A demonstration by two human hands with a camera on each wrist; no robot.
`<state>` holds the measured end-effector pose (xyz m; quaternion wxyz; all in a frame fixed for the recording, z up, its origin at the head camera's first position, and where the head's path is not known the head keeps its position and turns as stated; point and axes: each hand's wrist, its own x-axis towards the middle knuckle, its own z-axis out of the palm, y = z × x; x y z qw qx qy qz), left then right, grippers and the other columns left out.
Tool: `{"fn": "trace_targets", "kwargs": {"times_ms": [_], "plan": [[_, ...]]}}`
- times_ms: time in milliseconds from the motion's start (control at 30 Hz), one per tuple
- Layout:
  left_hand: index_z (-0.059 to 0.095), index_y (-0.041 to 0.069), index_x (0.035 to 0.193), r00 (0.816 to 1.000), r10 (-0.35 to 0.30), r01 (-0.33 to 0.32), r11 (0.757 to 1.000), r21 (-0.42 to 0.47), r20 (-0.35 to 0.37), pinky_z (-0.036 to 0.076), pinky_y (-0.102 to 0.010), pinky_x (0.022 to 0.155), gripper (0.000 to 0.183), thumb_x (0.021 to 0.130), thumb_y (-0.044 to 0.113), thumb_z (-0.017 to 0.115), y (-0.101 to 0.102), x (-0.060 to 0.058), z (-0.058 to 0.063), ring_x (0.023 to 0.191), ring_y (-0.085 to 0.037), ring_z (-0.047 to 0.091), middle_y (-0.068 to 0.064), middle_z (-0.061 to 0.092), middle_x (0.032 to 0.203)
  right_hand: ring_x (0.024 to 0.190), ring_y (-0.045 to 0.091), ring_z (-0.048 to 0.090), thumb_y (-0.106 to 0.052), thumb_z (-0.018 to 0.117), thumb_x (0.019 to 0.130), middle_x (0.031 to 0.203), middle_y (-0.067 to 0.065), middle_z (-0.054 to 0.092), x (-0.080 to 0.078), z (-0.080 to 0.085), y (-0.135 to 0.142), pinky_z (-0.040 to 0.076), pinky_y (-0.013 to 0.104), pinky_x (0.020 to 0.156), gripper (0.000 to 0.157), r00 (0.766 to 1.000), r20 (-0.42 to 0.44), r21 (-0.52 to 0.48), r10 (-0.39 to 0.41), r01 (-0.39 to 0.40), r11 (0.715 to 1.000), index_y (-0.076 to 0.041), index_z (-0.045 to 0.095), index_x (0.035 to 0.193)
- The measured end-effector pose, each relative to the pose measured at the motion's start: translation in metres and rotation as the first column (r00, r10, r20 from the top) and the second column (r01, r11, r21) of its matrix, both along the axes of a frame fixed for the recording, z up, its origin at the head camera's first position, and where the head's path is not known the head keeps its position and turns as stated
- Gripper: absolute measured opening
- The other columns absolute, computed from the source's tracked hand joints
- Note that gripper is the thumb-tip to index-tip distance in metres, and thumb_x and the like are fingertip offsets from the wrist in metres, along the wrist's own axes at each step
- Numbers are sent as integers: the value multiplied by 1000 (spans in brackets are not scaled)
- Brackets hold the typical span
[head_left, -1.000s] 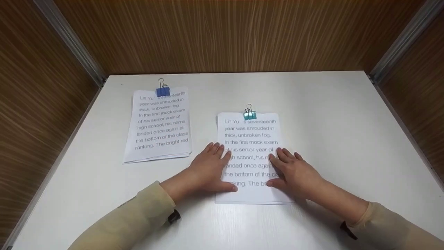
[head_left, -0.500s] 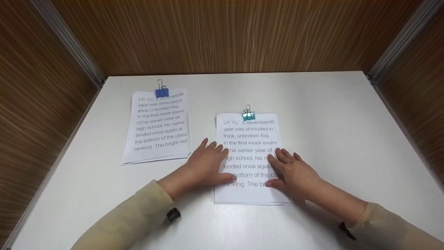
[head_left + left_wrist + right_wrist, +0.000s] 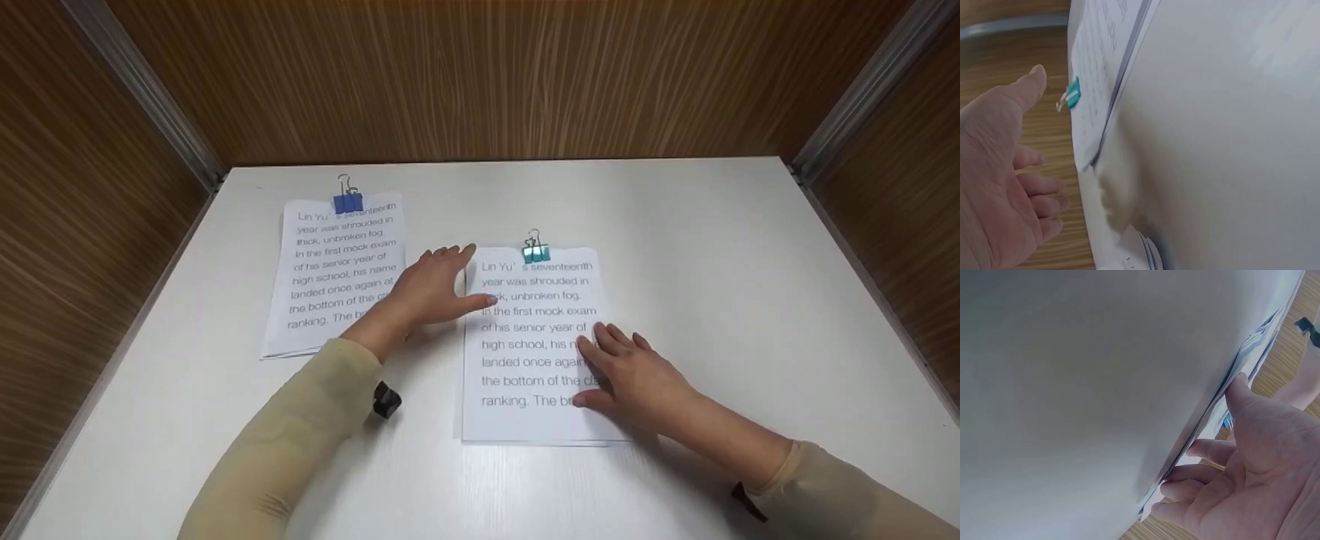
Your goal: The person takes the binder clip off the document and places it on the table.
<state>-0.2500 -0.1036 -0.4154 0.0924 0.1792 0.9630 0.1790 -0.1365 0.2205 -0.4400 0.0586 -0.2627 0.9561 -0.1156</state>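
A stack of printed sheets (image 3: pixel 536 420) lies in front of me, with a teal binder clip (image 3: pixel 535 253) on its top edge. My right hand (image 3: pixel 641 379) rests on this stack's right side, fingers spread over the print; the right wrist view shows the thumb (image 3: pixel 1238 394) on the paper by its edge. Near the upper left corner is my left hand (image 3: pixel 435 285), holding nothing. Its thumb overlaps the stack in the head view, but in the left wrist view the hand (image 3: pixel 999 180) looks raised, with a shadow on the table.
A second printed stack (image 3: pixel 330 270) lies to the left with a blue binder clip (image 3: pixel 348 202) on top; my left forearm covers its lower right corner. Both lie on a white table (image 3: pixel 712 247). Wood-grain panels (image 3: pixel 480 82) enclose the back and sides.
My left hand has left the lower left side of the teal-clipped stack and moved up toward its top left corner. The right hand has stayed in place.
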Motion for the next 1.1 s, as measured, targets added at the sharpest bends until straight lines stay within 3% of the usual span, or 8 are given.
{"fn": "trace_targets", "kwargs": {"times_ms": [267,400,600,867,1100], "plan": [[20,21,172,993,11,-27,991,134,120,16,-48,130,110,88,72,71,-5,-25,-16,161,-34,21,-13,25,174,147,53,40,-47,81,92,158,34,44,0,-2,-1,34,69,117,84,1000,-14,-9,4,-4,1000,2,52,154],[19,20,172,991,-4,-20,984,175,134,15,-46,131,111,88,68,74,-7,-32,-25,161,-32,20,-11,25,174,147,53,41,-46,82,91,158,34,44,1,-2,-2,34,69,117,84,1000,-10,-10,2,-2,1000,2,52,154],[19,18,172,992,-19,-6,979,204,123,15,-48,130,113,87,66,77,-7,-33,-30,161,-34,19,-12,26,174,148,53,40,-47,81,92,158,33,43,1,-2,-1,34,68,118,85,1000,-5,0,-3,3,1000,1,52,154],[22,30,171,987,3,-40,973,227,161,16,-54,129,111,84,66,79,-11,-29,-32,162,-38,15,-21,16,175,147,53,41,-48,81,92,157,34,44,1,0,0,35,68,117,84,1000,-11,-6,1,-1,1000,2,53,154],[26,28,170,987,-19,-29,955,295,157,16,-53,129,113,81,59,86,-15,-28,-35,160,-38,21,-18,23,174,147,53,41,-48,81,92,157,34,44,0,0,0,34,68,118,85,1000,-8,4,7,-7,1000,2,52,154]]}}
